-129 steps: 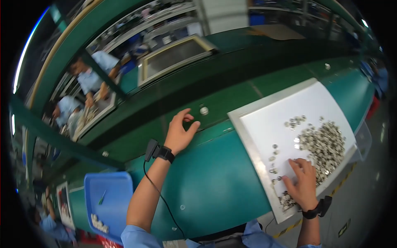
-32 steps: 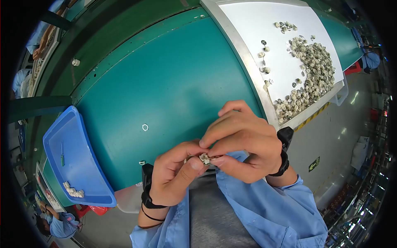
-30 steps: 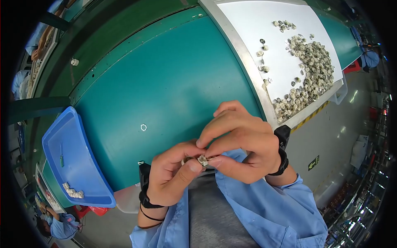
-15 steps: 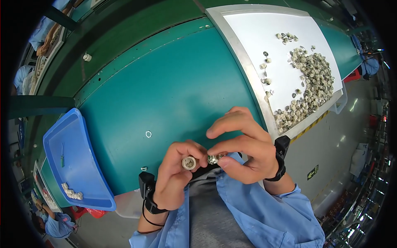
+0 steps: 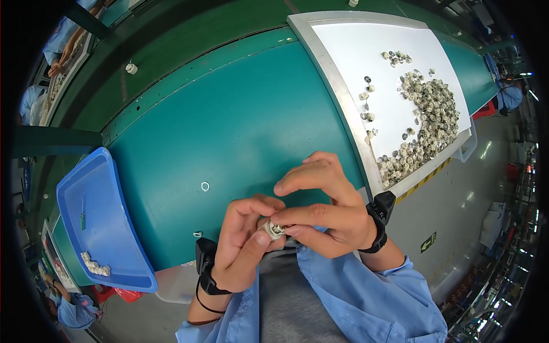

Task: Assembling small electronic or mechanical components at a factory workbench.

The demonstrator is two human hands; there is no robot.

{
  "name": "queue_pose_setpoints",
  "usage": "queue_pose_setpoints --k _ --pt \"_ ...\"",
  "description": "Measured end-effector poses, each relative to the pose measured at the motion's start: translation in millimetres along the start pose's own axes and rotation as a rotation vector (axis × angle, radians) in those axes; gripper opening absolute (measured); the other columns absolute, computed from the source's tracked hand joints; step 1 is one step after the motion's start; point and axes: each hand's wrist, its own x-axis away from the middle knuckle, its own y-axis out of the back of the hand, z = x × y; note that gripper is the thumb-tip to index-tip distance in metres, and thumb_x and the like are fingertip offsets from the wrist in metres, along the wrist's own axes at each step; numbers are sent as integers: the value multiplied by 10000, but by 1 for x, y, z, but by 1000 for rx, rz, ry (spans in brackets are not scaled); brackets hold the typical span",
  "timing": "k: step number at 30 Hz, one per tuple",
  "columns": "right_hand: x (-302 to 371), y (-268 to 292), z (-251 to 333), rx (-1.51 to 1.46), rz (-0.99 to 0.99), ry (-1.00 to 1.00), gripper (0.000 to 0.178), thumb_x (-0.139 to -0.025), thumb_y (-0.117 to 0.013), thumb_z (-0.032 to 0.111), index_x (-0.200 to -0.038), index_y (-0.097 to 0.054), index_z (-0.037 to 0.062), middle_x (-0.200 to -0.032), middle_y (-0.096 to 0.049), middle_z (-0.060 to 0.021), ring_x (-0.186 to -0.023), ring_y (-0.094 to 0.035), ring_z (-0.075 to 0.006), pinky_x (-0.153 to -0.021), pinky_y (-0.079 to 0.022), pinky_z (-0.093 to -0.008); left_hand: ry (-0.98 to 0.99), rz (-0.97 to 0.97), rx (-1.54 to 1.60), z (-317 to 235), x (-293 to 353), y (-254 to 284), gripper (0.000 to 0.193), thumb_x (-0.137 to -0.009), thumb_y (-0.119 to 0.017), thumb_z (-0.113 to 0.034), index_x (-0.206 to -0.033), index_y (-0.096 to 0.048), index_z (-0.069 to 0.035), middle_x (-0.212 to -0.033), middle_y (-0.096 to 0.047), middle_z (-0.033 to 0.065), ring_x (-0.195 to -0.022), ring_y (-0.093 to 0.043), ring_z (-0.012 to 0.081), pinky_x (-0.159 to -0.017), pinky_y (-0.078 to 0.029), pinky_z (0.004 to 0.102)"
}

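Observation:
Close to my body, just over the bench's near edge, both hands meet. My left hand is closed on a small white round hollow socket piece, gripping it between thumb and fingers. With thumb and index finger my right hand pinches a small shiny metal part at the socket's open end. The metal part looks partly inside the rim, though the fingertips hide how far. The other right-hand fingers are curled loosely above.
A white-surfaced tray with a metal frame holds a pile of small white-and-metal parts at right. At left stands a blue tray with a green-handled screwdriver and several white pieces. A ring and a small part lie on the green bench.
My right hand has moved left and brought the metal part to the socket piece, which has turned and shifted slightly right. Before, the two were apart.

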Motion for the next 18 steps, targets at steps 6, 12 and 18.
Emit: queue_pose_setpoints --k 6,12,18 --pt "2 1 1 51 39 -16 189 -797 -751 114 -982 -788 116 -1166 -663 -133 -972 -664 -262 -944 -383 -478 -11 -71 -127 0 0 -7 313 -1052 -463 -144 -1333 -382 -33 -1303 -448 131 -1017 -505 136 -830 -473 292" --pt "1 2 4 76 57 -48 200 -792 -753 109 -988 -779 77 -1157 -675 -142 -991 -669 -274 -970 -382 -480 -15 -98 -105 4 -3 -6 344 -1048 -471 -135 -1357 -370 -22 -1299 -446 127 -1054 -521 148 -875 -477 278" --pt "9 -7 8 142 -52 -40 221 -829 -747 180 -987 -709 30 -1168 -655 -132 -1001 -652 -269 -982 -410 -490 -2 -236 -107 13 3 -12 409 -1037 -491 -123 -1408 -345 -27 -1407 -413 140 -1191 -516 192 -1047 -443 306"
